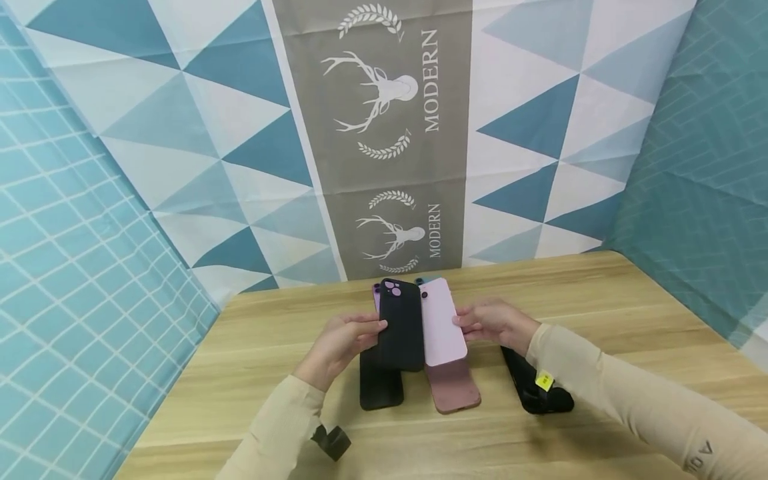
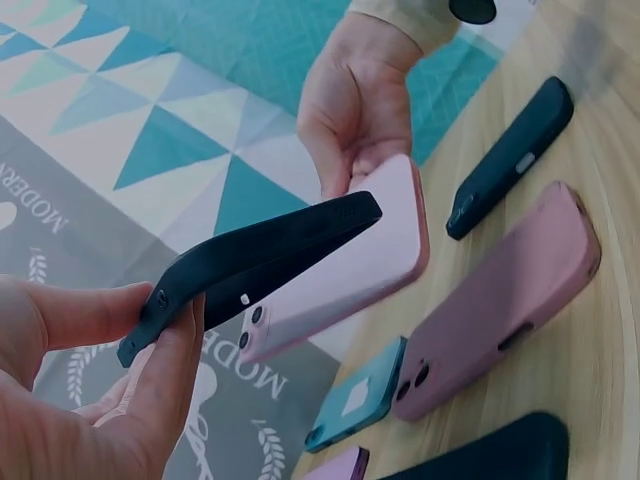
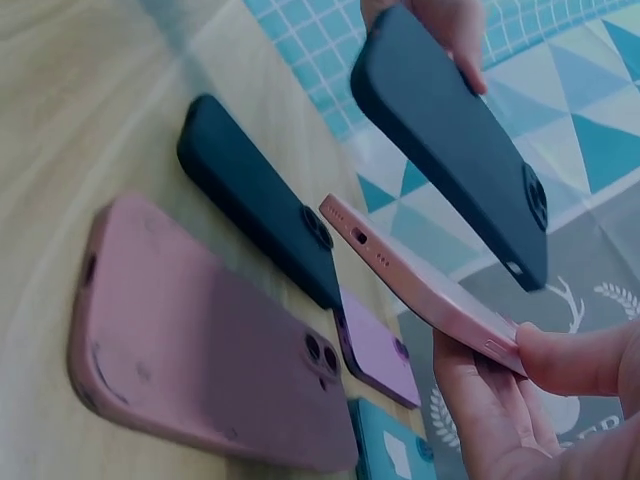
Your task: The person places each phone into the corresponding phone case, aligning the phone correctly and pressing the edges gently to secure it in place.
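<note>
My left hand pinches an empty black phone case by its side edge; its hollow inside shows in the left wrist view. Between the thumb and fingers of my right hand is a light pink phone, its back and camera lenses visible from the head. Both are held above the table, side by side, the case to the left. Beneath them lie a mauve phone in a case and a black-cased phone. Behind these are a purple phone and a teal phone, both partly hidden from the head.
Another black phone or case lies under my right forearm, partly covered by it. The wooden table meets a patterned cloth backdrop at the back and a blue tiled-pattern cloth on the left.
</note>
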`<state>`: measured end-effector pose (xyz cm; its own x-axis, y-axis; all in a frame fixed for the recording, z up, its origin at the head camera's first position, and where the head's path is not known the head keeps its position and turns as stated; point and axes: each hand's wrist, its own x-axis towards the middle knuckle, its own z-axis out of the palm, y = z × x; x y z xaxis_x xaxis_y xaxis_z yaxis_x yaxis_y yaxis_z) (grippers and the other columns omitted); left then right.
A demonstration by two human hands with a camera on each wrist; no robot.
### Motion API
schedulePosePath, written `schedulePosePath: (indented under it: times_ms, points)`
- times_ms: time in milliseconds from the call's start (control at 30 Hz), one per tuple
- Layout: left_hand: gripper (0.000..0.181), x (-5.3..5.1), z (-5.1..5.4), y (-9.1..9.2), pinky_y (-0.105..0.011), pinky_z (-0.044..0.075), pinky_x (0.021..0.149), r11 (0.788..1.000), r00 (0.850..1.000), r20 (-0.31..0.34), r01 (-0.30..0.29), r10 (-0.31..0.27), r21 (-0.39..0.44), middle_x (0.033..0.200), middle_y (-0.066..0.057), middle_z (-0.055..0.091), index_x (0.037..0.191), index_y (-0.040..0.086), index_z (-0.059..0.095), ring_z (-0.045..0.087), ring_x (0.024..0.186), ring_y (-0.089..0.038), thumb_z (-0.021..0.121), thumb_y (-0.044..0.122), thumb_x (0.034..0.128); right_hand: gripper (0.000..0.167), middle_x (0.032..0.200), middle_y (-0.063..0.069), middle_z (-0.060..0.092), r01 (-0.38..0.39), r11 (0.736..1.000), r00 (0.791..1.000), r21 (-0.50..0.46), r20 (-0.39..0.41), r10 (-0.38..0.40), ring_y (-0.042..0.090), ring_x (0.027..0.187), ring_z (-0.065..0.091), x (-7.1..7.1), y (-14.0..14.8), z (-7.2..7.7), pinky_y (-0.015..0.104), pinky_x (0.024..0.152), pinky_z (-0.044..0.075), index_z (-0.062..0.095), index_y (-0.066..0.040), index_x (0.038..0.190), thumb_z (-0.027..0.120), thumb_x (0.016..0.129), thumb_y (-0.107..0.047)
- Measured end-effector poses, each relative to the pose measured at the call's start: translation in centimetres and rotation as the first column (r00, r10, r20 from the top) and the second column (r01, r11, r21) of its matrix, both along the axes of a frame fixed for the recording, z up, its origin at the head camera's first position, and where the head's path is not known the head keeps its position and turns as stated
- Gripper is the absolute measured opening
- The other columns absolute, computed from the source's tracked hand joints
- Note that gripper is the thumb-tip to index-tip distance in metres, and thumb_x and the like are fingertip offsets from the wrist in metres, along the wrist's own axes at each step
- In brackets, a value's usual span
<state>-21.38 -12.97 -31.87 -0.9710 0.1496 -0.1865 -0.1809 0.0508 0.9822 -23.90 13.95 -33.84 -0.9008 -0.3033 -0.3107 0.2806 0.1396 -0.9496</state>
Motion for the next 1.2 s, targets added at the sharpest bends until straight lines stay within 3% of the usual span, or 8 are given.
schedulePosePath:
  times_ms: [133,300,467,833,1200]
  points:
    - [0.03,0.0,0.2,0.4,-0.041,0.05,0.103,0.999,1.0,0.025,0.002,-0.003,0.049,0.119,-0.017,0.061,0.116,-0.013,0.061,0.066,0.088,-0.011,0.062,0.002,0.0895,0.052,0.106,0.008,0.065,-0.021,1.0,1.0,-0.022,-0.001,0.021,0.008,0.086,0.063,0.6,-0.6,-0.1,0.029,0.085,0.058,0.037,0.017,0.137,0.056,0.093,-0.004]
    - [0.032,0.2,0.1,0.7,-0.022,0.056,0.083,0.993,0.998,0.054,0.013,-0.02,0.116,0.098,-0.004,0.062,0.118,-0.013,0.056,0.064,0.078,-0.005,0.061,0.001,0.0894,0.054,0.099,0.003,0.066,-0.024,0.994,0.999,-0.102,0.019,0.026,0.008,0.085,0.064,1.1,-1.4,-0.4,0.025,0.081,0.058,0.035,0.016,0.139,0.057,0.093,-0.005]
    - [0.038,0.4,0.2,1.2,-0.018,0.055,0.077,0.989,0.998,0.051,0.025,-0.033,0.144,0.096,-0.002,0.06,0.124,-0.015,0.052,0.063,0.077,-0.004,0.059,0.0,0.0902,0.049,0.087,-0.003,0.068,-0.013,0.976,0.998,-0.216,0.051,0.025,0.007,0.082,0.065,1.2,-2.1,-0.8,0.023,0.078,0.058,0.037,0.016,0.137,0.055,0.095,-0.003]
    - [0.042,0.6,0.6,2.0,-0.017,0.056,0.078,0.97,0.993,0.087,0.052,-0.075,0.237,0.098,-0.002,0.06,0.131,-0.015,0.045,0.064,0.083,-0.003,0.055,-0.002,0.0923,0.061,0.093,-0.002,0.066,-0.012,0.957,0.998,-0.29,0.054,0.028,0.006,0.085,0.064,1.4,-2.4,-1.2,0.023,0.082,0.058,0.017,0.017,0.145,0.047,0.094,0.004]
    - [0.044,0.5,0.3,2.1,-0.029,0.053,0.097,0.979,0.994,0.087,0.046,-0.064,0.199,0.106,-0.005,0.06,0.133,-0.013,0.045,0.064,0.086,-0.002,0.056,0.001,0.0931,0.053,0.091,-0.005,0.069,-0.039,0.938,0.998,-0.343,0.042,0.056,0.005,0.085,0.067,1.7,-2.8,-0.9,0.02,0.08,0.057,0.03,0.017,0.141,0.05,0.094,0.003]
